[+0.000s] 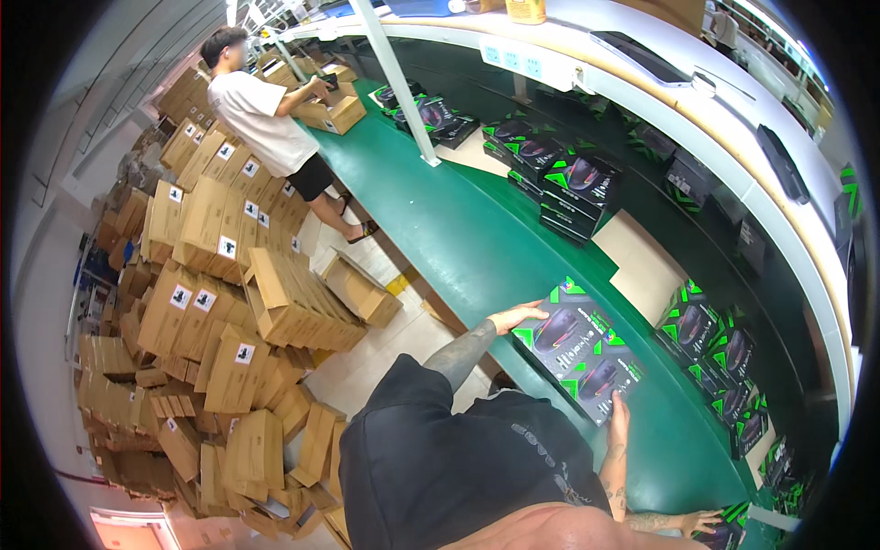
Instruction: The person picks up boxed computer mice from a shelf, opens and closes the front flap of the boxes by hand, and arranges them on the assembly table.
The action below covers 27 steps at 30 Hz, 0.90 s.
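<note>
Two black and green computer mouse boxes (570, 332) lie side by side on the green workbench, right in front of me; whether more are stacked under them I cannot tell. My left hand (519, 317) grips their far left end, fingers stretched along the upper edge. At the opposite, near right end, my right hand (620, 420) presses against the side of the boxes, so they are held between both palms. Each box carries a picture of a mouse on its top face.
More mouse boxes stand in stacks (577, 188) along the bench's back and in another group (710, 344) to the right. A co-worker (261, 110) handles an open carton (335, 112) at far left. Another person's hand (701, 522) touches a box at lower right. Cartons (211, 220) fill the left floor.
</note>
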Tool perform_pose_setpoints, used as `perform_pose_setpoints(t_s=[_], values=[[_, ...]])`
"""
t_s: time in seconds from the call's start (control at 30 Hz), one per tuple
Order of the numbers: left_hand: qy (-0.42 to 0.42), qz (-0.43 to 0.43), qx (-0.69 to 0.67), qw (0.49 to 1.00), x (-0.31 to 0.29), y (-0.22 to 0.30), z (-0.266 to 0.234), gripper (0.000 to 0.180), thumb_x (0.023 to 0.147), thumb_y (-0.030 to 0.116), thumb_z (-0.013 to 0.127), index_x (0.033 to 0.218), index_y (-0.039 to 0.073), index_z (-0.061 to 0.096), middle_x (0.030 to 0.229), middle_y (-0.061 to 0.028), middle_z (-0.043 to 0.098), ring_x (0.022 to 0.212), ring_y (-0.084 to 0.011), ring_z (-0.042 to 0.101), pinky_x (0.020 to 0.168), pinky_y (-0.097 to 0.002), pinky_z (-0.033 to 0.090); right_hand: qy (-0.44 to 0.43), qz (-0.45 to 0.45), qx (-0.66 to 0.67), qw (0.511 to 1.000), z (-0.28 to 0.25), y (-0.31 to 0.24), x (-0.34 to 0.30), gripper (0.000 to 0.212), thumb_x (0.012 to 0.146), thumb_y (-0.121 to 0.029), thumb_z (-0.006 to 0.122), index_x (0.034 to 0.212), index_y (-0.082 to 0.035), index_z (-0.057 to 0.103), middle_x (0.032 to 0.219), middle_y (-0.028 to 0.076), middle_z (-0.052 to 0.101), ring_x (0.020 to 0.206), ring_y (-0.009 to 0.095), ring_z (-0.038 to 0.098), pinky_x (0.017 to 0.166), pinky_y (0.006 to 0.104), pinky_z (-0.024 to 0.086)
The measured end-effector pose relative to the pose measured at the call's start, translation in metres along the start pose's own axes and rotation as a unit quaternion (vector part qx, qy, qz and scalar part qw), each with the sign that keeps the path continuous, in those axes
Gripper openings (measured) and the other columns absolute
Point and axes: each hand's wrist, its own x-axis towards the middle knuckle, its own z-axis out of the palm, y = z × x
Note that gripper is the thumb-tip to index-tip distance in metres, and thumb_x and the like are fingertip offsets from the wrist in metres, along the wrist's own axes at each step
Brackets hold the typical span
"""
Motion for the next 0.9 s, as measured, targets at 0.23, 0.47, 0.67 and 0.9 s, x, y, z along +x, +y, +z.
perform_pose_setpoints(t_s=[0.23,0.47,0.67,0.9], values=[[0.021,0.004,0.005,1.0,-0.012,0.002,-0.032,0.077,0.079,0.025,0.059,0.14,0.007,0.015,0.14,-0.0081,0.028,0.123,-0.0182,0.034,0.1,-0.0302,0.03,-0.038,-0.013,-0.068,0.997,0.03,-0.02,-0.005,0.051,0.078,-0.04,0.059,0.106,0.002,0.053,0.093,0.008,0.058,0.082,0.016,0.056,0.07,0.0288,0.045],[0.064,-0.034,-0.034,0.997,-0.021,0.009,-0.128,0.073,0.078,0.028,0.062,0.136,0.005,0.024,0.125,-0.0068,0.046,0.11,-0.0157,0.048,0.092,-0.03,0.039,-0.083,-0.034,-0.093,0.992,0.116,-0.041,0.001,0.05,0.079,-0.039,0.06,0.104,0.005,0.053,0.093,0.01,0.06,0.081,0.016,0.058,0.068,0.0274,0.046],[0.113,-0.055,-0.044,0.991,-0.055,0.05,-0.21,0.052,0.076,0.024,0.066,0.118,-0.001,0.047,0.106,-0.0076,0.058,0.097,-0.0133,0.055,0.086,-0.0276,0.043,-0.175,0.005,-0.1,0.98,0.201,-0.043,0.032,0.054,0.082,-0.039,0.059,0.12,-0.002,0.046,0.109,0.008,0.057,0.095,0.016,0.056,0.075,0.0276,0.047],[0.278,-0.005,0.092,0.956,-0.094,0.068,-0.296,0.027,0.078,0.023,0.061,0.098,0.005,0.059,0.092,-0.0004,0.059,0.085,-0.0114,0.054,0.079,-0.024,0.041,-0.263,0.004,-0.093,0.96,0.304,-0.061,0.032,0.062,0.084,-0.041,0.056,0.13,-0.007,0.034,0.117,0.008,0.052,0.1,0.017,0.054,0.079,0.0297,0.048]])
